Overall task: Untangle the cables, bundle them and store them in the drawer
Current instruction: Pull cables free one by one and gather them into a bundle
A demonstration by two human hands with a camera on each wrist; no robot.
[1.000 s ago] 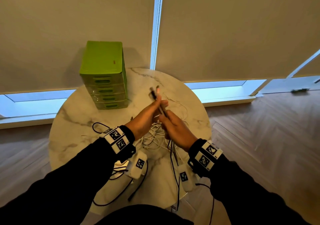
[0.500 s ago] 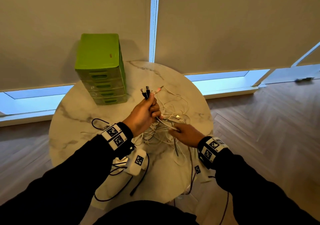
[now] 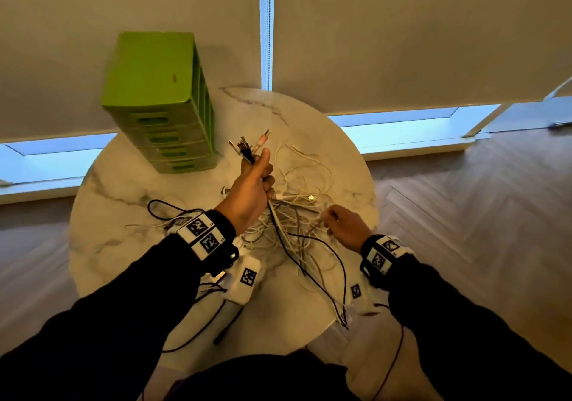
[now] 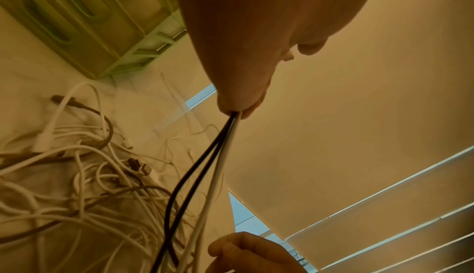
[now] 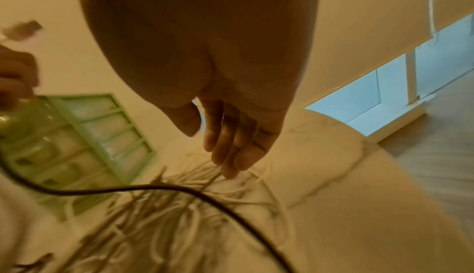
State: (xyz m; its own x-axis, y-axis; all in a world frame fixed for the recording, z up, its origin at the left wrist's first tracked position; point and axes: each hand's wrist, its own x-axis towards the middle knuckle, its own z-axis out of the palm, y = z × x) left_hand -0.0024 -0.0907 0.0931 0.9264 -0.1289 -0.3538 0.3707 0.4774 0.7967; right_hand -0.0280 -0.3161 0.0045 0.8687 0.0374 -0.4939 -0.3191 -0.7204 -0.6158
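Observation:
A tangle of white and dark cables (image 3: 297,215) lies on the round marble table (image 3: 123,190). My left hand (image 3: 261,178) is raised above it and grips a bunch of cable ends, with the plugs (image 3: 247,147) sticking up past the thumb. In the left wrist view two black cables and a white one (image 4: 205,166) run down from that fist (image 4: 238,103) into the heap (image 4: 77,186). My right hand (image 3: 337,224) hovers at the heap's right side. Its fingers (image 5: 225,145) hang relaxed, tips touching white cables (image 5: 179,216). The green drawer unit (image 3: 161,113) stands at the back left, drawers closed.
A black cable (image 5: 179,190) arcs from the left hand across the table. A dark cable loop (image 3: 161,205) lies left of my left wrist. A white tagged box (image 3: 246,277) hangs under the left wrist. Cable ends dangle over the near table edge (image 3: 340,323). Wooden floor surrounds the table.
My right hand has let go of the bunch and dropped to the right onto the heap. The left hand keeps its grip on the cable ends, held upright.

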